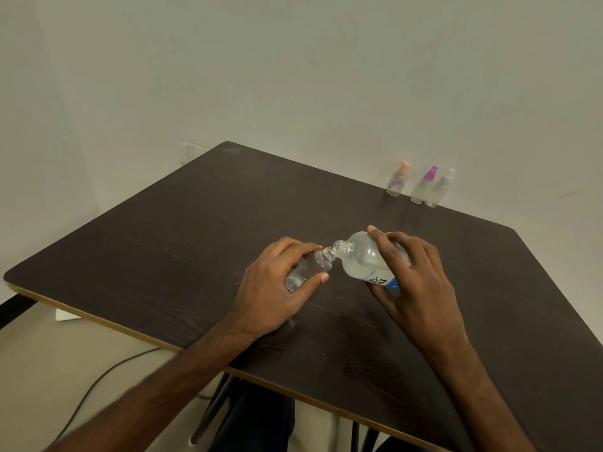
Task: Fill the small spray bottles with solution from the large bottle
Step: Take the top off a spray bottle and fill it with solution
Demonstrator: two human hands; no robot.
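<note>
While left hand (277, 285) grips small open bottle (308, 267) lying tilted mid-table, right hand (421, 278) holds large bottle (362, 259) tipped, mouth at small bottle's neck. Three capped spray bottles (424, 187) stand well apart at table (163, 243) far edge.

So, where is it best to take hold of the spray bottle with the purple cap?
Grip the purple-capped bottle at its shoulder, probably from the front: it stands upright, the wall is close behind, and the white-capped bottle crowds its right side.
</note>
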